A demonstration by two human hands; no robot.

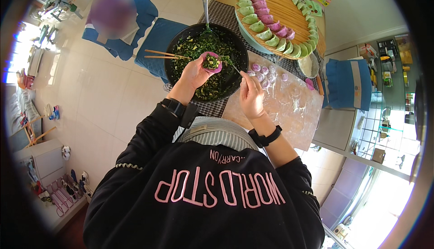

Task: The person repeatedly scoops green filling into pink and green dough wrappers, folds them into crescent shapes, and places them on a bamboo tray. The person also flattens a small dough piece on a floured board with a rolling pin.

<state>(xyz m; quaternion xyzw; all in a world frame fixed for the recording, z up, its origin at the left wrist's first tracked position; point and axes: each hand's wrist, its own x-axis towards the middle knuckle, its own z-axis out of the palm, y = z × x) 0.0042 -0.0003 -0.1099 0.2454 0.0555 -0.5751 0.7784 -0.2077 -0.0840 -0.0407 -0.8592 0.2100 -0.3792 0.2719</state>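
Observation:
My left hand (193, 73) is cupped around a purple dumpling wrapper (212, 69), which lies spread with a mound of chopped green filling on it. In my right hand (251, 93) is the thin handle of what looks like a small spoon (236, 69). Green filling covers its tip, beside the wrapper. Both hands are over a large black pan (244, 52) of chopped green and yellow filling (187, 47). A big metal-handled ladle (205, 2) stands in the pan's far side. Wooden chopsticks (156, 54) lie across its left rim.
A round bamboo tray (275, 11) holding several green and purple dumplings sits far right. Purple dough pieces (261, 73) rest on the floured board (289, 104), near a rolling pin (320, 85) and flour bowl (309, 66). Blue-covered chairs (346, 84) stand around; a person (113, 14) is far left.

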